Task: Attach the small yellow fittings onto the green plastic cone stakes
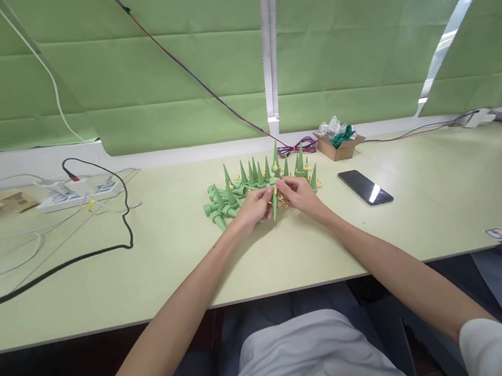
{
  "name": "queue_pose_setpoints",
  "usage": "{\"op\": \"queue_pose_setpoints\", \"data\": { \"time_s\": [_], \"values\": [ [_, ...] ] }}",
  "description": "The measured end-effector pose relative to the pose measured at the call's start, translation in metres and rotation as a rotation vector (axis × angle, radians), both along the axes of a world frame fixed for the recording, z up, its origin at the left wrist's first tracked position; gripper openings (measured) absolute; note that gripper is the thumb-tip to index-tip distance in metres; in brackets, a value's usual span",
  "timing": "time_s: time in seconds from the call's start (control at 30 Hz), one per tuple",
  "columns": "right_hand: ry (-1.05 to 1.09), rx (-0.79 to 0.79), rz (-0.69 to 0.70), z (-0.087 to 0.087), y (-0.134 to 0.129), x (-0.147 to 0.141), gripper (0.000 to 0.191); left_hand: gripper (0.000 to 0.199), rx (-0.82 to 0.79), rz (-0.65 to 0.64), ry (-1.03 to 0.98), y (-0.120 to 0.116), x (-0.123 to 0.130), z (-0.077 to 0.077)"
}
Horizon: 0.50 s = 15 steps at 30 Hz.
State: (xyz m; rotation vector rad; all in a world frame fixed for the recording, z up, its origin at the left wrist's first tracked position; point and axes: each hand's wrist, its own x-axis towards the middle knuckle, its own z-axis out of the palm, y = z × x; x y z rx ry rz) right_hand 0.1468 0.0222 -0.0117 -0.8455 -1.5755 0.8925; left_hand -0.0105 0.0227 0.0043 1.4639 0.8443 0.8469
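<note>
Between my two hands a green plastic watering spike (275, 207) points its tip down toward me, with a small yellow part near its upper end. My left hand (256, 207) is closed, thumb and fingers pinching the spike from the left. From the right, the fingers of my right hand (298, 193) close on its upper part by the yellow piece. Just beyond both hands stands a cluster of similar green spikes (259, 177), many upright and several with yellow pieces. More green spikes (218, 218) lie on their sides at the left of the cluster. My fingers partly hide the held spike.
A black phone (365, 187) lies right of the cluster. Behind it sits a small cardboard box (340, 148) with clear and green plastic, beside coiled red and blue wires (302, 145). At left are a power strip (77, 196) and a black cable (129, 231) on the table (174, 275).
</note>
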Motion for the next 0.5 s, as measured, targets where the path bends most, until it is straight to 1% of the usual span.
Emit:
{"op": "queue_pose_setpoints", "data": {
  "time_s": [0.13, 0.37, 0.5],
  "values": [
    [0.001, -0.023, -0.018, 0.0033, -0.0026, -0.0009, 0.053, 0.044, -0.013, -0.020, -0.005, -0.0007, 0.0006, 0.0007],
    [0.108, -0.053, 0.006, 0.0043, -0.0023, 0.0009, 0.053, 0.045, 0.009, -0.191, -0.087, -0.0038, -0.0016, 0.0030],
    [0.131, -0.051, 0.033, 0.0043, -0.0027, 0.0028, 0.051, 0.046, 0.010, -0.213, -0.100, -0.0040, -0.0030, 0.0025]
  ]
}}
